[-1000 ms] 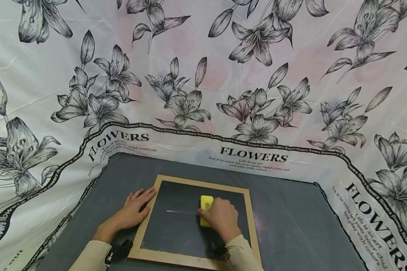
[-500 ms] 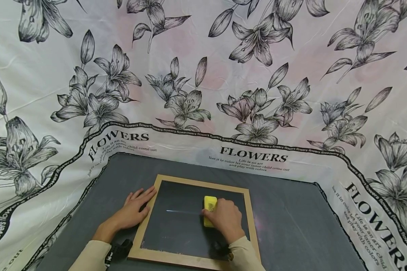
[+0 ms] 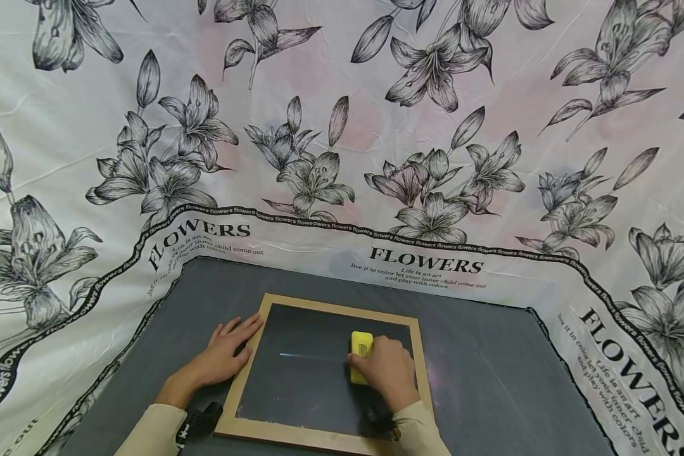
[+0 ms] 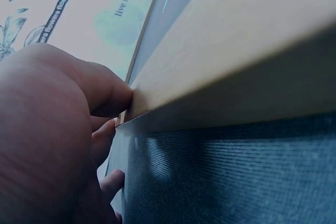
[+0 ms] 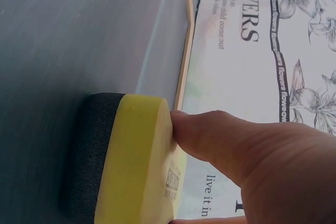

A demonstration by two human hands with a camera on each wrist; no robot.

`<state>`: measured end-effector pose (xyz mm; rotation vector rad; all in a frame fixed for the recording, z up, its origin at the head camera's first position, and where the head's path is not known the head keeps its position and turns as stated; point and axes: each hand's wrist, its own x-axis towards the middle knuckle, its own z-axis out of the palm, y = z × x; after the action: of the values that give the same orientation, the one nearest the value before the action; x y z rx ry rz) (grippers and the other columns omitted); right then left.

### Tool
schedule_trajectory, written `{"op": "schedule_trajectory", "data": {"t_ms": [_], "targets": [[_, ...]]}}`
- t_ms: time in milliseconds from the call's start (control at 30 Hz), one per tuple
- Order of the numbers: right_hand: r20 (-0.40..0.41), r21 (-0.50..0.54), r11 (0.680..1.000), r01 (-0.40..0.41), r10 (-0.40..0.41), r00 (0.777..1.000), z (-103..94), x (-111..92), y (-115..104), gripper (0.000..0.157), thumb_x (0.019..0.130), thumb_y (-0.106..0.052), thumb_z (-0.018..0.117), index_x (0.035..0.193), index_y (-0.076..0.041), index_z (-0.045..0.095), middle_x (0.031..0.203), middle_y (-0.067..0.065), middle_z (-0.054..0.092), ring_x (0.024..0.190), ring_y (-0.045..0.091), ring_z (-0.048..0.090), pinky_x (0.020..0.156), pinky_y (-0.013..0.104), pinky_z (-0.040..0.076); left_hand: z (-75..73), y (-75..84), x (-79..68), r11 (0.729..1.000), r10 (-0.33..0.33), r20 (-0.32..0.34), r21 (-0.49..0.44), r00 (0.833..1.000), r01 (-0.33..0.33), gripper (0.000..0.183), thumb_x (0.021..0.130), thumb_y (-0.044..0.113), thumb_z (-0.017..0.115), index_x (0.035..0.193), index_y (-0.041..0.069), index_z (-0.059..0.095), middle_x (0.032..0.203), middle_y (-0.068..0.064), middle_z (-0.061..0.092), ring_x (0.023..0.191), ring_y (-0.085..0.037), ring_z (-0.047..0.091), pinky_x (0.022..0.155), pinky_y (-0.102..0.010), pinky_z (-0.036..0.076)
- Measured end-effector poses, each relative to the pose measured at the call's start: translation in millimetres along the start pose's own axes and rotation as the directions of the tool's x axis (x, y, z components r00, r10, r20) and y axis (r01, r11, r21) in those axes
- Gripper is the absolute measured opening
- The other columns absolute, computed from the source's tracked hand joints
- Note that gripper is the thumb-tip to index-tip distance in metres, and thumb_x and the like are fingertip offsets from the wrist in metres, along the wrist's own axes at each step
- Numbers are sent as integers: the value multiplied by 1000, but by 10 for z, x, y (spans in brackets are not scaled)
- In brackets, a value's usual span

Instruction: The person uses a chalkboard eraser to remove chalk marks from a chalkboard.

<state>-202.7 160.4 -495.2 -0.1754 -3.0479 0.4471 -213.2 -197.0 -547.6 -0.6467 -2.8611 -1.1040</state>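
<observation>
A small blackboard (image 3: pixel 296 392) with a wooden frame (image 3: pixel 342 306) lies on the dark grey surface. My right hand (image 3: pixel 390 367) grips a yellow board eraser (image 3: pixel 361 354) over the right half of the board. In the right wrist view the eraser's black felt (image 5: pixel 92 156) faces down against the board, and the thumb presses its yellow back. A thin pale line (image 3: pixel 296 355) runs across the board and reaches the eraser. At the left side of the frame, my left hand (image 3: pixel 222 358) rests with fingers spread, its fingertips on the wood; the left wrist view shows fingertips right at the frame's edge.
Dark grey cloth-like surface (image 3: pixel 490 367) extends around the board on both sides. Behind it rises a white sheet (image 3: pixel 342 253) printed with black flowers and lettering. A black band (image 3: pixel 199 424) is at the left wrist.
My right hand has slid a little to the right across the board with the eraser. The left hand and the board have stayed where they were.
</observation>
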Motion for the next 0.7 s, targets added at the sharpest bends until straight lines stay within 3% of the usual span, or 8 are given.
{"op": "schedule_trajectory", "data": {"t_ms": [200,700], "targets": [[-11,8,999,32,-32,999,-7,-22,48,58,82,-61,90,88,-6,72,68,3,59,58,19,55,51,34,45,5,-9,-6,1000,-2,5,1,1000,2,61,108,8,60,167,4,46,176,-19,38,160,-60,27,122,-84,9],[-18,7,1000,14,-14,1000,-52,-7,183,56,82,-57,90,90,-4,73,70,4,60,61,20,56,53,35,44,27,-48,8,1000,0,-2,-19,1000,0,62,107,8,60,167,5,46,176,-19,38,161,-60,26,123,-83,7]]}}
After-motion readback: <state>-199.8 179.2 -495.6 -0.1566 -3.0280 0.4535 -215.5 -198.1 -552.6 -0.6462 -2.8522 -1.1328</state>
